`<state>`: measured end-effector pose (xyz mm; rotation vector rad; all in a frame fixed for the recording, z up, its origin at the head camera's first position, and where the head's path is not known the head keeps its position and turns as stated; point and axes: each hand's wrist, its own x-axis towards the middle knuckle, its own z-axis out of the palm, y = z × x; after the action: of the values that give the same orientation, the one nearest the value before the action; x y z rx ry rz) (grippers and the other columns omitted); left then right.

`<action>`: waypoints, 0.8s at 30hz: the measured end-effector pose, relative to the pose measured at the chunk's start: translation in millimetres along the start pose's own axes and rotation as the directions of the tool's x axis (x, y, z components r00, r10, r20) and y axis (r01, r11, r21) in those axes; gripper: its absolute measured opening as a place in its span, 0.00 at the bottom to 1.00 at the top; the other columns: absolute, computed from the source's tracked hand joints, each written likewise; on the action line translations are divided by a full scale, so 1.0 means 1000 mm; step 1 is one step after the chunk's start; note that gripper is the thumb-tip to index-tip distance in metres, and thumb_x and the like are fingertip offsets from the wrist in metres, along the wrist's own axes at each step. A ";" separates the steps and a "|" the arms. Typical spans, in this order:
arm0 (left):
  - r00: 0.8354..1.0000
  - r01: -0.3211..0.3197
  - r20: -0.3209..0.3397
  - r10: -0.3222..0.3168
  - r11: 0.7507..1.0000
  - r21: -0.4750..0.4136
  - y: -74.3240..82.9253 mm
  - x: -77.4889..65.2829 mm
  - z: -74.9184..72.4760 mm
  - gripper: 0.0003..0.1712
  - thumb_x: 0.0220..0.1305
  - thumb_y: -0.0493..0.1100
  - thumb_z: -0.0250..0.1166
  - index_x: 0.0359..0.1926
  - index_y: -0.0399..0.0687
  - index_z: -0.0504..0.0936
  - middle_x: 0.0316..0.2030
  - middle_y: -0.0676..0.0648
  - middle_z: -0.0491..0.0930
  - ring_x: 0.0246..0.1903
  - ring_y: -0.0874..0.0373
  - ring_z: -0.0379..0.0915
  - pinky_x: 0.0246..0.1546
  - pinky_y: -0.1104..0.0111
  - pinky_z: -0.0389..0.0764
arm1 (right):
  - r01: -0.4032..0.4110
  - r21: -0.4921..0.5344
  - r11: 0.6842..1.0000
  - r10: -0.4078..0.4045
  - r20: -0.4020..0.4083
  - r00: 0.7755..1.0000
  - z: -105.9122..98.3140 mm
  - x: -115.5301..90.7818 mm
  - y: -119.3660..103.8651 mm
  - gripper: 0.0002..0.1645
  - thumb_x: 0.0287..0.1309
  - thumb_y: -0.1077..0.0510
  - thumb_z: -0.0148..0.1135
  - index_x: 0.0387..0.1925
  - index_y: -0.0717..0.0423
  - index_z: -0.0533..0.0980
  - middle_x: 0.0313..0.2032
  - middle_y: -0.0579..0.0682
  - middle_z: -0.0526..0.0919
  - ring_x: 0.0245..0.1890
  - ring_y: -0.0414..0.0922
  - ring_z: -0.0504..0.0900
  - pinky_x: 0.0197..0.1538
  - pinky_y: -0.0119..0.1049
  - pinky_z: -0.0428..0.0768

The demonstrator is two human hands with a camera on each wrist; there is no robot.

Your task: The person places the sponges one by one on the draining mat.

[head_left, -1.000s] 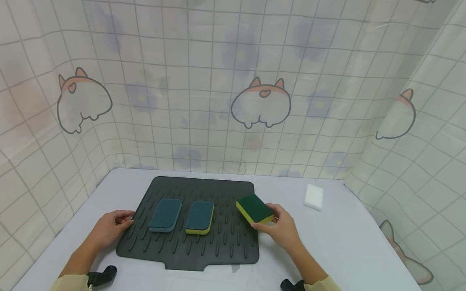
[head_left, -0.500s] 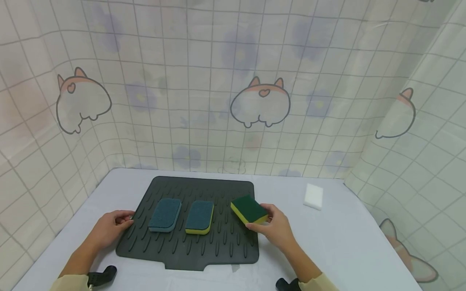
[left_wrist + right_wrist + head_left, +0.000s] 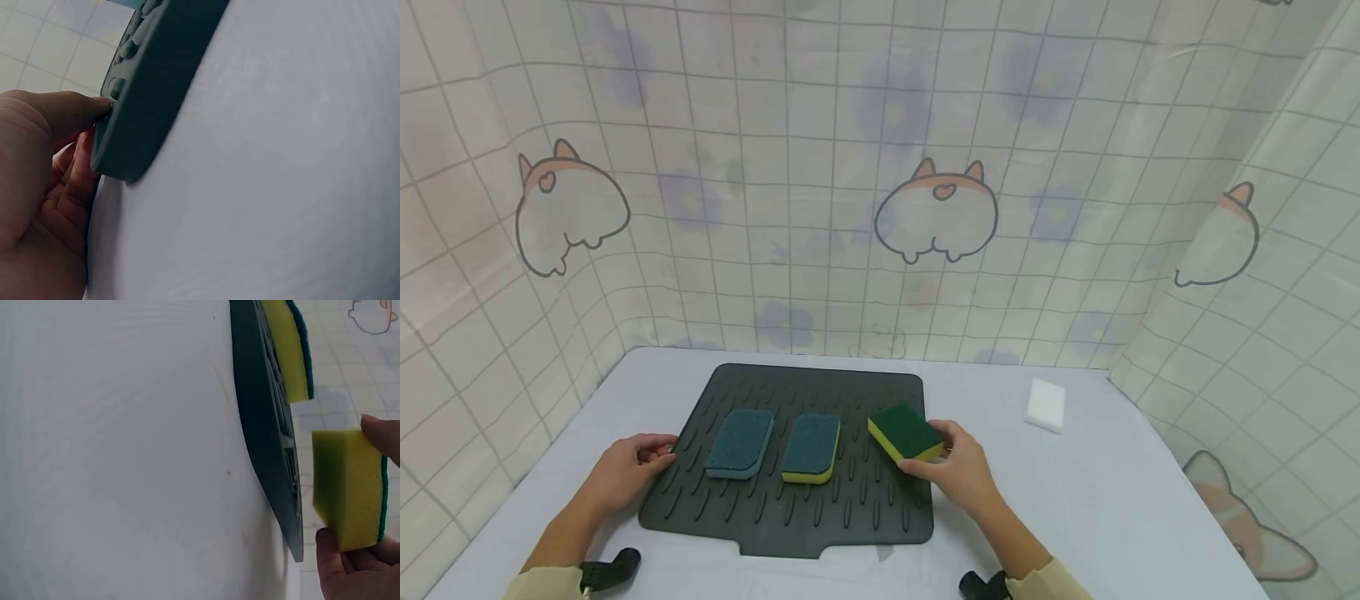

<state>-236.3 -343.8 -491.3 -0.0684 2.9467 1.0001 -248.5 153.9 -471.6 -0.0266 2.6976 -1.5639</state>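
Note:
A dark grey-green drying mat [image 3: 865,521] with raised ridges lies on the table. My left hand [image 3: 625,471] pinches its left edge; in the left wrist view the thumb [image 3: 72,114] is on the mat's rim. My right hand [image 3: 958,467] grips a yellow sponge with a dark green scouring side [image 3: 907,431] by its right end, green side up and slightly tilted. In the right wrist view a gap shows between this sponge [image 3: 359,487] and the mat. On the mat rest a blue sponge [image 3: 740,443] and a yellow sponge with a blue-green top [image 3: 812,446], side by side.
A white sponge-like block [image 3: 1046,406] lies at the table's back right. White cloth covers the table [image 3: 1075,517], and a grid-patterned curtain [image 3: 820,192] rises behind it and at both sides. A black wrist device [image 3: 612,569] sits by my left sleeve.
My right hand has moved a little left with the green-and-yellow sponge, further over the mat. My left hand and the two sponges lying on the mat have stayed put.

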 end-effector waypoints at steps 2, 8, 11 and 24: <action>1.000 -0.005 -0.003 0.005 1.000 0.004 0.000 0.000 0.000 0.23 0.70 0.41 0.65 0.61 0.31 0.79 0.41 0.45 0.82 0.38 0.56 0.74 0.36 0.67 0.75 | -0.001 -0.004 1.000 0.001 0.004 1.000 0.001 0.001 0.000 0.50 0.43 0.43 0.84 0.65 0.57 0.73 0.53 0.52 0.83 0.52 0.48 0.82 0.57 0.47 0.83; 1.000 -0.010 -0.004 0.010 1.000 0.006 0.000 -0.001 0.000 0.23 0.70 0.41 0.65 0.60 0.31 0.79 0.41 0.45 0.82 0.38 0.56 0.74 0.35 0.68 0.75 | -0.006 -0.026 1.000 0.006 0.009 1.000 0.004 0.002 0.000 0.51 0.43 0.42 0.84 0.65 0.58 0.73 0.53 0.53 0.83 0.51 0.47 0.82 0.55 0.46 0.84; 1.000 -0.008 -0.003 0.008 1.000 0.007 0.000 0.000 0.000 0.23 0.70 0.41 0.65 0.60 0.31 0.79 0.41 0.45 0.81 0.38 0.56 0.74 0.36 0.67 0.75 | -0.004 -0.034 0.999 0.005 0.014 1.000 0.006 0.002 -0.001 0.51 0.43 0.42 0.84 0.66 0.58 0.72 0.53 0.54 0.83 0.51 0.48 0.82 0.54 0.46 0.84; 1.000 0.005 0.003 -0.005 1.000 -0.001 0.000 0.000 0.000 0.23 0.70 0.41 0.66 0.61 0.31 0.79 0.41 0.45 0.81 0.38 0.55 0.73 0.36 0.66 0.75 | 0.013 -0.068 0.998 -0.011 0.027 1.000 0.011 0.001 -0.005 0.51 0.43 0.44 0.84 0.66 0.60 0.72 0.53 0.55 0.83 0.48 0.46 0.81 0.50 0.44 0.84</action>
<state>-236.2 -343.7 -491.4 -0.0735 2.9417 0.9996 -249.0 142.0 -472.9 -0.0647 2.7347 -1.4637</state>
